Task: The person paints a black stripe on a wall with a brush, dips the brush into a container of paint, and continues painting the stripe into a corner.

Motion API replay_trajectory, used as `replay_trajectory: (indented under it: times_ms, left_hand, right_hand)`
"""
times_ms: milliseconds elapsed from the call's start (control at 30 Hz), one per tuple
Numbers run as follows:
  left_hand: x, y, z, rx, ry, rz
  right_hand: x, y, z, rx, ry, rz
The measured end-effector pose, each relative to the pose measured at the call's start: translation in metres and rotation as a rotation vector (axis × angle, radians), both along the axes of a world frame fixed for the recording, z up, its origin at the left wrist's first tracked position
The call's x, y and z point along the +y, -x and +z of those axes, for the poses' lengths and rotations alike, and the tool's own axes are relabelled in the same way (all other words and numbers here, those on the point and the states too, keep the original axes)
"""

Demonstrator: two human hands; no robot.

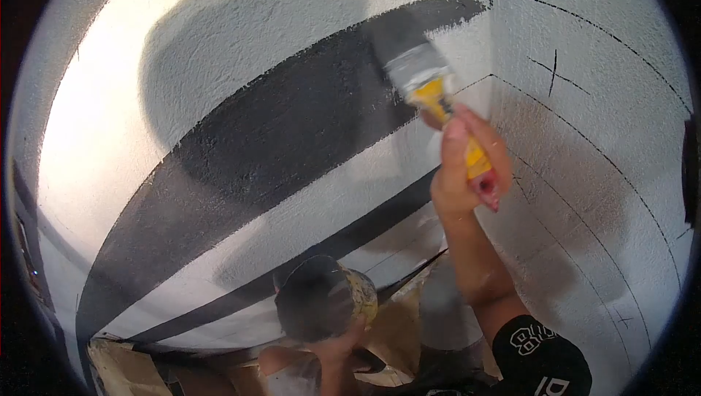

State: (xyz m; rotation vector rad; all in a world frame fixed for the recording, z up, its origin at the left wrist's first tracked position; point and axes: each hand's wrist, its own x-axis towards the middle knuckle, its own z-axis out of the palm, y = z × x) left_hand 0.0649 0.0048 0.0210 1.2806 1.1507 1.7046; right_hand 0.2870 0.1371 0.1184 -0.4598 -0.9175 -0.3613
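My right hand [464, 170] is raised and closed around the yellow and red handle of a wide paintbrush [418, 67]. Its black-loaded bristles press on the white textured wall at the right end of a broad black painted band [270, 148]. My left hand [332, 348] is low in the picture and holds a paint can [321, 297] with black paint inside, gripped from below. The brush is blurred from motion.
A thinner black stripe [350, 239] runs below the broad band. Thin drawn guide lines [584, 140] and a cross mark [553, 71] cover the adjoining wall to the right of the corner. Brown paper or cardboard [124, 370] lies on the floor below.
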Motion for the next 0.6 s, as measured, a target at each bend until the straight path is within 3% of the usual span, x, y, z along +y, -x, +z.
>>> replay_trajectory:
  times_ms: [67, 167, 300, 367, 500, 567, 600]
  left_hand:
    - [0.002, 0.009, -0.009, 0.136, -0.048, 0.014]
    - [0.0, 0.012, -0.01, 0.205, -0.044, 0.024]
    - [-0.001, 0.006, -0.003, 0.064, 0.001, 0.035]
    - [0.004, 0.014, -0.01, 0.203, -0.111, 0.059]
    - [0.004, 0.003, -0.002, 0.106, -0.128, 0.057]
    - [0.003, -0.002, 0.006, 0.118, -0.11, 0.059]
    - [0.004, 0.0, 0.005, 0.119, -0.111, 0.053]
  right_hand:
    - [-0.01, 0.011, 0.003, -0.175, 0.079, -0.033]
    - [-0.015, 0.031, 0.005, -0.239, 0.05, 0.016]
    - [-0.021, 0.033, 0.006, -0.296, 0.127, 0.065]
    - [-0.01, 0.02, 0.006, -0.234, 0.013, -0.07]
    - [-0.005, -0.013, 0.009, -0.21, 0.067, -0.189]
    - [0.005, -0.021, 0.009, 0.129, 0.029, -0.021]
    - [0.01, -0.028, 0.01, 0.131, 0.028, -0.027]
